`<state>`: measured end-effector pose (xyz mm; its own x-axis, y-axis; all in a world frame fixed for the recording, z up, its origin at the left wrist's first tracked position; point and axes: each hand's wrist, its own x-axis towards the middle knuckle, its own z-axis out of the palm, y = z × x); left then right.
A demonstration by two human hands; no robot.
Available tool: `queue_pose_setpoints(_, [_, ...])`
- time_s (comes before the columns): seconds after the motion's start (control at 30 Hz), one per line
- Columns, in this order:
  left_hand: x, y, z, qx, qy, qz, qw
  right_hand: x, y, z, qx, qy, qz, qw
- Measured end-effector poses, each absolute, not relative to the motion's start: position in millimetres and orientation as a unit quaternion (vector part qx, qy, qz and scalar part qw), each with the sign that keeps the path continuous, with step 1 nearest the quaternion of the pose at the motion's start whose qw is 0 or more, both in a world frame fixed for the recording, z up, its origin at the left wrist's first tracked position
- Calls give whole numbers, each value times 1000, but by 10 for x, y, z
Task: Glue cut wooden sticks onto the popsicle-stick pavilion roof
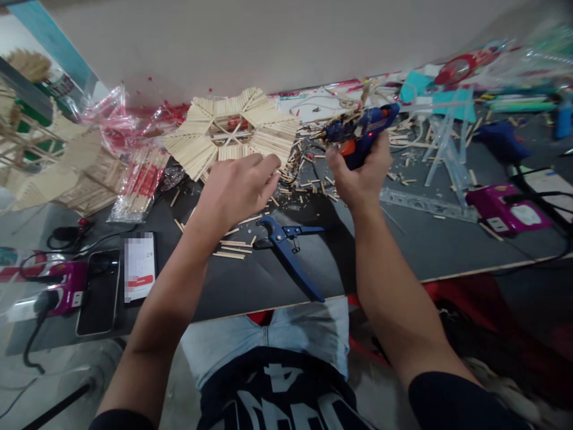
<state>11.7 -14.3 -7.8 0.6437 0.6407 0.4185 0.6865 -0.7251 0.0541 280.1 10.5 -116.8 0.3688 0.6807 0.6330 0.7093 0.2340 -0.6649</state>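
My right hand (364,176) is wrapped round the handle of a blue hot glue gun (378,121) with an orange trigger and a lit red light; its nozzle end points left. My left hand (242,188) is closed, fingers curled and pinched, at the front edge of a star-shaped piece made of thin wooden sticks (273,128). Whatever those fingers hold, if anything, is hidden. Below the hands lies a blue ratchet cutter (286,245) with its handles spread. Several cut sticks (233,249) lie left of it.
At left are another stick structure (89,173), a bag of sticks (138,179), two phones (101,292) and a purple power strip (69,286). To the right lie a clear ruler (425,205), another purple power strip (508,209) and a dark blue glue gun (501,140). Stick offcuts litter the table.
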Motion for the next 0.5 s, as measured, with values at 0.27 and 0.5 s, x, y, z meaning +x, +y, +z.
queue_pose_setpoints(0.27, [92,-124,-77,-908,-354,-220,39,2754,61,-1105,-644,-550,-18,531])
queue_pose_setpoints(0.5, [82,-127,-58,-907,-353,-229,12,2749,72,-1098,-639,-554,-38,533])
